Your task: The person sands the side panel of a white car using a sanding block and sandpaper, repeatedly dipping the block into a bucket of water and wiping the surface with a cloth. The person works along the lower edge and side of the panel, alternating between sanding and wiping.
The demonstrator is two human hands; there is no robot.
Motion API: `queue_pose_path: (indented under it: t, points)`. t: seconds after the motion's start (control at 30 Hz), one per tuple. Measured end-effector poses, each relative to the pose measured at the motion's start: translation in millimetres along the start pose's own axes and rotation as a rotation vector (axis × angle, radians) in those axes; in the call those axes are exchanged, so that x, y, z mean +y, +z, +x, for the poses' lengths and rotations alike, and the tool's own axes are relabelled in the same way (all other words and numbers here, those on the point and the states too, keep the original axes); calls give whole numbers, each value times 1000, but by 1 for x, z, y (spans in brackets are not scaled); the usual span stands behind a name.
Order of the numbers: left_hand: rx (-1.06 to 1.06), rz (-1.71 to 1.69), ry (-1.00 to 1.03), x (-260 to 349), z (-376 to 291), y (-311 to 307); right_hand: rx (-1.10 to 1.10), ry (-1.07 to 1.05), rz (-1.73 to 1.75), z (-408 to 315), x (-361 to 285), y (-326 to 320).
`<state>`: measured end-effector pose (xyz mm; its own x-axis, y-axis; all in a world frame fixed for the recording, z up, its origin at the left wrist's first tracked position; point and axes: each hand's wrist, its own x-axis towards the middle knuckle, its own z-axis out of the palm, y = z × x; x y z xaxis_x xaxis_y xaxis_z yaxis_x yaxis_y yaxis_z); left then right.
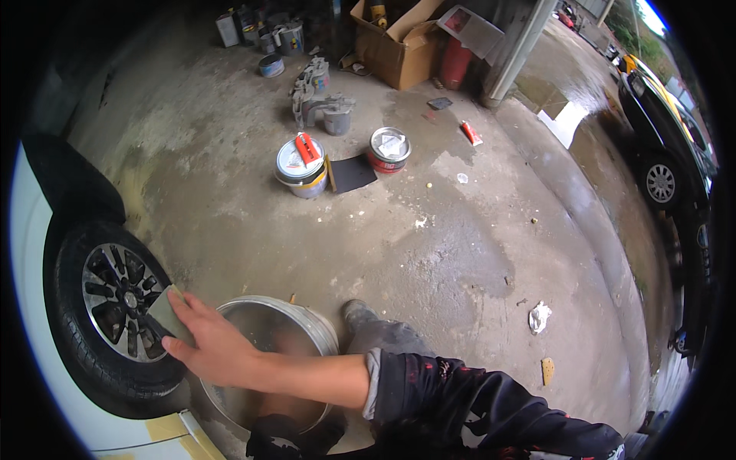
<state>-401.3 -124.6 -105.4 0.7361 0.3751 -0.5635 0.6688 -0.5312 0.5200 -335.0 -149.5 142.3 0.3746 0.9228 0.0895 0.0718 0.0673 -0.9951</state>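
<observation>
My right hand (213,345) grips a flat grey-green sheet (169,316) that looks like sandpaper, with a tan edge showing under the fingers. It is held in front of the alloy wheel (129,299) of a white car (31,224); whether it touches the wheel I cannot tell. Below my right forearm stands a round pale bucket (325,328), seemingly holding murky liquid. My left hand (284,342) is a blur over or inside this bucket, partly covered by the right forearm. Its fingers and anything in them cannot be made out.
Tan masking tape (167,426) lines the car panel. On the concrete stand a lidded pail (302,172) with an orange tool (307,148), a black sheet (353,172) and a tin (390,150). Behind are spray guns (313,80) and a cardboard box (402,57). Crumpled foil (539,317) lies right.
</observation>
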Motion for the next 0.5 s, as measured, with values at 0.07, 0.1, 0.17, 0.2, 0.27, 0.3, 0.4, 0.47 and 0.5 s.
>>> queue_pose_path:
  t: [0.07, 0.1, 0.17, 0.2, 0.27, 0.3, 0.4, 0.47, 0.5]
  points:
    - [2, -52, 26, 8, 1, -1, -56, 66, 8, 1, -7, 0]
    - [-5, -84, 50, 15, 4, -3, -29, 54, 15, 0, -10, 1]
    - [-20, -164, 74, 31, 9, -7, -57, 87, 11, -1, -15, -1]
    - [-33, -198, 81, 40, 12, -8, -37, -1, 37, 1, -16, -4]
    - [-63, -242, 94, 56, 15, -11, 183, -91, 45, -5, -17, -4]
    - [-68, -261, 94, 61, 14, -11, 157, -147, 38, -11, -17, -4]
    - [-84, -277, 86, 66, 10, -11, 216, -171, 25, -20, -18, -4]
    - [-97, -282, 86, 67, 6, -10, 163, -166, 30, -28, -21, -9]
    - [-104, -283, 90, 70, 5, -9, 209, -177, 13, -33, -23, -14]
